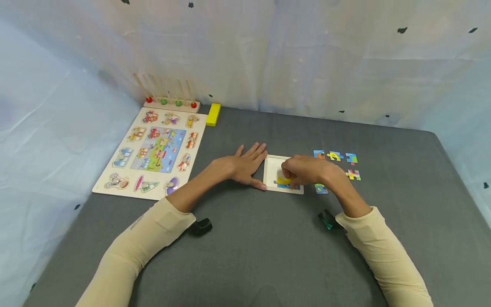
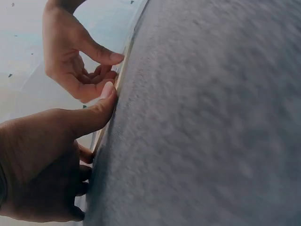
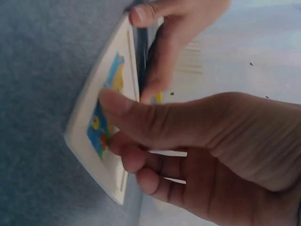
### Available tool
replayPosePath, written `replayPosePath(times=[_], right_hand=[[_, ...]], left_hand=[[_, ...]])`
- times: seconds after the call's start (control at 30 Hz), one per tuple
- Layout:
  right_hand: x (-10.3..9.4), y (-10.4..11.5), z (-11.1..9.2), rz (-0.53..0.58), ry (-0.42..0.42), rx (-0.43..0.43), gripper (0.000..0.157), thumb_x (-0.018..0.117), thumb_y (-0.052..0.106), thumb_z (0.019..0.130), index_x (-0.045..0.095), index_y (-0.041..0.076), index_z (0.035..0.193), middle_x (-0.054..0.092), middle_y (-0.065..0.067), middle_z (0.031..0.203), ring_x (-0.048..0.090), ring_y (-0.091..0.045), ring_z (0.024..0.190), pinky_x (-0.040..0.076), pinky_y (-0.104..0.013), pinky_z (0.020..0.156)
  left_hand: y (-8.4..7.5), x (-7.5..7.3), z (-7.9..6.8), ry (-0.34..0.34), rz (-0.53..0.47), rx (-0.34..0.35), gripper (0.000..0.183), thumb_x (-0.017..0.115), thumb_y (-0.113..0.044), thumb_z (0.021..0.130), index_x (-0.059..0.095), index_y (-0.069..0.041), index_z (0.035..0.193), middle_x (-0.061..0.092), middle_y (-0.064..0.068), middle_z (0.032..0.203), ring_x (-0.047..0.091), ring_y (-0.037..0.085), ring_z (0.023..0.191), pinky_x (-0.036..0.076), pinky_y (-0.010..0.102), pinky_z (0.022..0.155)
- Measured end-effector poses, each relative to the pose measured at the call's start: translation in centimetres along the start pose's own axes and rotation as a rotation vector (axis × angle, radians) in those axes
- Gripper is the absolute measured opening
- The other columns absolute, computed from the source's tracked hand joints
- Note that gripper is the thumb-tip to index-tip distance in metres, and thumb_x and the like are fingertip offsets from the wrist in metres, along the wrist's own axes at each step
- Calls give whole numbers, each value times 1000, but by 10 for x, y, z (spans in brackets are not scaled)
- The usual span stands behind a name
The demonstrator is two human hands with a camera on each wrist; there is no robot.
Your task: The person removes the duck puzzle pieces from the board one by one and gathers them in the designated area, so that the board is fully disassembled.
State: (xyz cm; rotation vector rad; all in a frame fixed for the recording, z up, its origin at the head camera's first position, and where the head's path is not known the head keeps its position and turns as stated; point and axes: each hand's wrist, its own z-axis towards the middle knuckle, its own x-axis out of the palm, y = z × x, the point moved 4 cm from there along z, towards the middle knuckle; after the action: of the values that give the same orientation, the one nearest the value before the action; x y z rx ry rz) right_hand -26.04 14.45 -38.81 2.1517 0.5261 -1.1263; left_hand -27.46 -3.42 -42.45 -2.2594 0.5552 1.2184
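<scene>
A small cream puzzle tray (image 1: 271, 165) lies flat in front of me, with joined blue and yellow jigsaw pieces (image 3: 95, 120) along its near side. My left hand (image 1: 247, 167) rests spread on the table, thumb and fingertips at the tray's left edge. Over the tray's right part, my right hand (image 1: 308, 169) has curled fingers and pinches a jigsaw piece with thumb and index finger. In the right wrist view its thumb (image 3: 141, 117) lies across the picture, covering part of it. Several loose jigsaw pieces (image 1: 335, 156) sit right of the tray, some partly behind the right hand.
A large wooden peg puzzle board (image 1: 126, 168) with vehicle and toy pictures lies at the left. Behind it stand a rack of upright pegs (image 1: 172, 106) with red and green beads and a yellow block (image 1: 213, 114). Pale curtains (image 1: 245, 55) border the grey table (image 1: 253, 238).
</scene>
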Motion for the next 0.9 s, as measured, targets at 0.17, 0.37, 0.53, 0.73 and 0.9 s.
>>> replayPosePath(times=[0.17,0.37,0.53,0.73,0.9], right_hand=[[4,-2,2,0,-7,17,26,86,6,84,60,5,87,53,0,76,45,-11,65,39,-27,65],[6,-2,1,-8,-24,10,24,86,6,85,62,5,89,59,-2,79,49,-12,67,41,-27,65],[5,-2,0,-5,-38,24,25,86,6,85,61,6,90,60,-2,80,50,-12,68,41,-27,65],[2,-3,-5,38,-32,-19,30,84,8,87,54,8,85,52,-1,75,46,-11,66,39,-26,65],[1,-4,-10,75,-30,-94,27,79,7,92,53,10,85,53,1,75,46,-8,65,40,-24,65]], left_hand=[[-6,-3,3,40,36,-16,115,58,-71,96,-5,-8,169,-19,11,176,-19,29,165,-3,61,132],[-11,-7,4,90,73,-54,117,58,-72,95,-5,-7,169,-20,12,176,-18,31,165,2,63,132],[-13,-7,3,83,92,-72,117,57,-72,95,-6,-6,168,-20,13,176,-16,31,165,4,63,132],[-12,-5,3,87,85,-76,116,56,-72,96,-7,-7,168,-22,13,175,-18,31,164,3,64,132],[-10,-6,3,86,82,-82,116,57,-71,96,-6,-7,168,-21,13,176,-18,30,164,2,63,132]])
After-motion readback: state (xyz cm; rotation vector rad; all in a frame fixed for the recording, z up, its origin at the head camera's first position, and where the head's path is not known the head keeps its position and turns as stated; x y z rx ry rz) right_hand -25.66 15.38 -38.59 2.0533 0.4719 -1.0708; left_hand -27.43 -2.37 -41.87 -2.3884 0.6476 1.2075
